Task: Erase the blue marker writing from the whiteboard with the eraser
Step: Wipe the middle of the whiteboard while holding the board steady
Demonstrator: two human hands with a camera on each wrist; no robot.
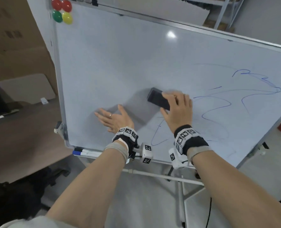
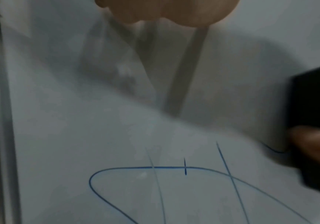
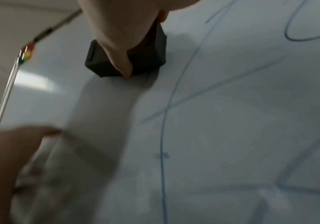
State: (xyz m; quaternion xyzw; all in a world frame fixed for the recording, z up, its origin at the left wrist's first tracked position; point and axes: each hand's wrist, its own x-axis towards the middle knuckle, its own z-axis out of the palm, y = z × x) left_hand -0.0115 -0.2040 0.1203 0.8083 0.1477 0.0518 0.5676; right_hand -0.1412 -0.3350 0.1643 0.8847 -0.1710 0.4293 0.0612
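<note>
The whiteboard (image 1: 120,63) stands tilted on its stand in the head view. Blue marker lines (image 1: 218,102) loop over its right and lower middle; its left part is wiped. My right hand (image 1: 177,111) grips a black eraser (image 1: 157,98) and holds it flat against the board at the left end of the lines. In the right wrist view my thumb lies across the eraser (image 3: 147,56), and blue lines (image 3: 163,136) run below it. My left hand (image 1: 113,119) rests flat on the board with straight fingers, left of the eraser. The left wrist view shows a blue loop (image 2: 136,168) and the eraser (image 2: 316,106) at the right edge.
Red, green and yellow magnets (image 1: 61,11) sit at the board's top left corner. A blue-capped marker (image 1: 85,153) lies in the tray at the lower left. Cardboard boxes (image 1: 13,38) stand at the left, a metal shelf (image 1: 225,12) behind the board, and the board's stand legs (image 1: 180,195) below.
</note>
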